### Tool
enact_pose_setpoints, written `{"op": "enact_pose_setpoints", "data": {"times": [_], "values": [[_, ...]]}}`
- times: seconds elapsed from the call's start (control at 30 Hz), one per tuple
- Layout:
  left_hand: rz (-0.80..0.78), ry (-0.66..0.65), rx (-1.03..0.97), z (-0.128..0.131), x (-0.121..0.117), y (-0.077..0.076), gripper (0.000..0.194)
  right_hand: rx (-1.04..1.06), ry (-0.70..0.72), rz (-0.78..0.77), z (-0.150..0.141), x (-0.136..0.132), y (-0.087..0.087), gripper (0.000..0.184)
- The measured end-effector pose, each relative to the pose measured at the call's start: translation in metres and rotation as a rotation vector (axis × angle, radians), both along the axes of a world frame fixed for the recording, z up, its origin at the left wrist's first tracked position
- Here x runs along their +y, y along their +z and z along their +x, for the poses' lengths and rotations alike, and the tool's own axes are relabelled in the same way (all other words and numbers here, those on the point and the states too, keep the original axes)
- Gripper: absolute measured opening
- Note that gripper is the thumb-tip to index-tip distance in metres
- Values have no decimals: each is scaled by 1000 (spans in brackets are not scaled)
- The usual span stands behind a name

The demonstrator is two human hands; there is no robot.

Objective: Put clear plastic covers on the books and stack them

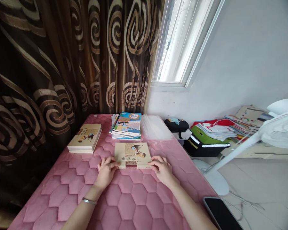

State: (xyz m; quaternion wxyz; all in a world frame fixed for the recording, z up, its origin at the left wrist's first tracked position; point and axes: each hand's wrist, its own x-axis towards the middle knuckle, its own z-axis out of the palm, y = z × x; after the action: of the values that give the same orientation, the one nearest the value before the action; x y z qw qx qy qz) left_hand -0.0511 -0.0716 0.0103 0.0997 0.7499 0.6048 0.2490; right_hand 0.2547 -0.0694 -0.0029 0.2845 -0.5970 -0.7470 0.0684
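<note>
A cream-coloured paperback book (132, 156) with illustrated figures and Chinese characters on its cover lies on the pink quilted surface (126, 199). Its long side runs left to right. My left hand (107, 169) grips its left end near the lower corner, thumb on the cover, and a silver bracelet circles that wrist. At the opposite end, my right hand (162, 167) pinches the right edge the same way. Fingers under the book are hidden. To the left sits a stack of similar cream books (85, 138).
Behind the book are a pile of blue textbooks (127, 124) and clear plastic covers (156, 127). A phone (220, 212) lies at the right front edge. Beyond that edge stand a white fan (232, 153) and a black-green bag (204, 142). A patterned curtain (110, 54) hangs behind.
</note>
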Motion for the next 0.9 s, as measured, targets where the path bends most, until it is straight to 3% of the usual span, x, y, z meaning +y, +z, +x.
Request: {"op": "enact_pose_setpoints", "data": {"times": [0.17,0.27,0.4,0.53,0.7,0.9], "values": [[24,-6,-9,1,1,-6,31,-77,121,-51,-8,20,21,16],[47,-6,-5,1,1,-6,33,-122,152,-50,-30,54,30,19],[63,2,2,1,0,-7,33,-216,150,-186,-59,105,36,29],[95,-10,11,1,-1,-8,29,-258,129,-254,-71,133,39,29],[118,90,21,0,0,-11,33,-303,-13,-322,-67,116,38,40],[94,282,-63,0,5,-20,33,-315,-186,-406,-56,42,28,50]]}}
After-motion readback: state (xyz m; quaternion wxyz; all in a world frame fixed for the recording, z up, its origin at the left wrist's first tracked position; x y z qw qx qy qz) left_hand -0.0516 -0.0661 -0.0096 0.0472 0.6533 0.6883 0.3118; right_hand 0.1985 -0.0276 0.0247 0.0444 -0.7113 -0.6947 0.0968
